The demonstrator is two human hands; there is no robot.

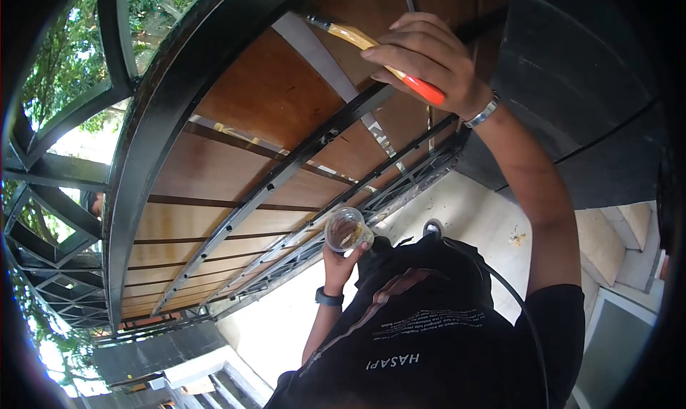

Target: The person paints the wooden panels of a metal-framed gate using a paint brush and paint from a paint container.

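Note:
My right hand [429, 62] is raised at the upper middle, its fingers closed round a paintbrush [361, 39] with a wooden handle and a red end. The brush's dark tip points left, close to a grey strip [311, 55] between brown wooden panels [275, 87]. Lower down, near my body, my left hand [343, 262] holds a clear plastic cup [344, 229] with some brownish material inside. The cup is upright below the panelled gate, whose dark metal bars [286, 173] run diagonally.
A dark metal lattice [68, 170] stands at the left, with trees behind it. Part of another person's head [93, 203] shows through it. Dark panels [579, 87] are at the upper right. Steps [611, 245] and a pale-framed panel [618, 341] lie at the lower right.

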